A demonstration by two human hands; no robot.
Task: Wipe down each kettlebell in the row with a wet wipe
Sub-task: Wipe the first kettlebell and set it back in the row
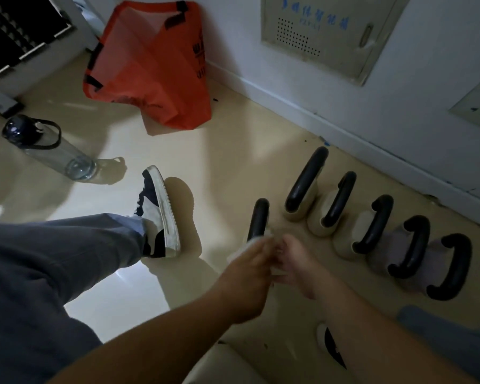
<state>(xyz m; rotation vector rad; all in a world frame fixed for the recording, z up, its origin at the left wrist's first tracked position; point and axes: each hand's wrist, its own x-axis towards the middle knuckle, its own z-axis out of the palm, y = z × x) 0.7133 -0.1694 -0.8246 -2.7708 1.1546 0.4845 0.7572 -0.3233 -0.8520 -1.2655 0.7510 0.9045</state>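
Six kettlebells counted: five in a row along the wall (372, 87), one pulled-out kettlebell (258, 218) set apart on the wall's far side. Both hands meet directly over it. The left hand (250, 259) and the right hand (294, 261) appear to pinch one wet wipe (240, 252) between curled fingers; blur prevents certainty. Its handle runs toward the wall, just beyond the fingers. The left hand is nearer. Judgement: this kettlebell gets wiped next.

From my hands (275, 261), five kettlebells (372, 225) line up along the wall (399, 87) at two o'clock. A sixth kettlebell (258, 220) stands just at twelve, beside my shoe (158, 212). The bag (150, 67) leans at eleven, the bottle (47, 146) lies at ten.
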